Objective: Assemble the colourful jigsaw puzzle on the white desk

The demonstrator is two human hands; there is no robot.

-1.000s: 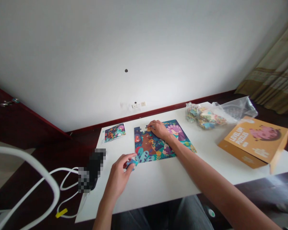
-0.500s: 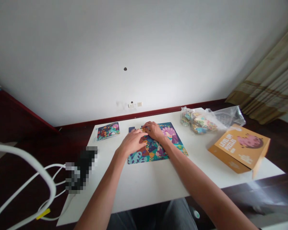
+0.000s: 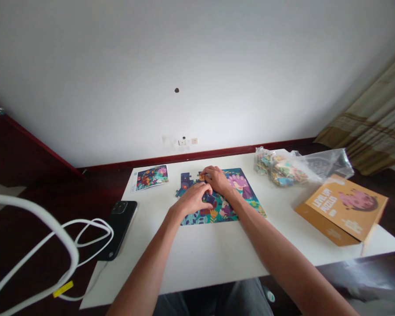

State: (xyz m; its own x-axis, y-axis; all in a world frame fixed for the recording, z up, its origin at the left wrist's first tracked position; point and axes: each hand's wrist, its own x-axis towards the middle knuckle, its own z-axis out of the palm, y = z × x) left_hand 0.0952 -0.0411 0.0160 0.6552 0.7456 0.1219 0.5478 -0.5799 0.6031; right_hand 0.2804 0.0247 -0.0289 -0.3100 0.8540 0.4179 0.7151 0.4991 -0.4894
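A colourful jigsaw puzzle (image 3: 228, 215) lies on the white table in front of me, largely joined, with an uneven gap along its upper left. My left hand (image 3: 195, 197) rests over its left half, thumb and index finger spread apart, with nothing visible between them. My right hand (image 3: 217, 180) lies on the upper middle, bent fingers reaching down by the gap; its thumb is hidden. Dark blue puzzle pieces (image 3: 184, 177) show at the upper left corner, and another blue piece (image 3: 181, 192) sticks out past the left edge.
A picture sheet (image 3: 151, 177) lies at the table's back left. Near the left edge sits a black phone (image 3: 120, 226), with a looped white cable (image 3: 98, 221) beside it. Clear bags of puzzle pieces (image 3: 279, 169) and an orange box (image 3: 342, 206) stand on the right.
My left hand has drawn slightly back from the gap, and its thumb and index finger now stand apart. More blue pieces show at the left. The view has shifted a little.
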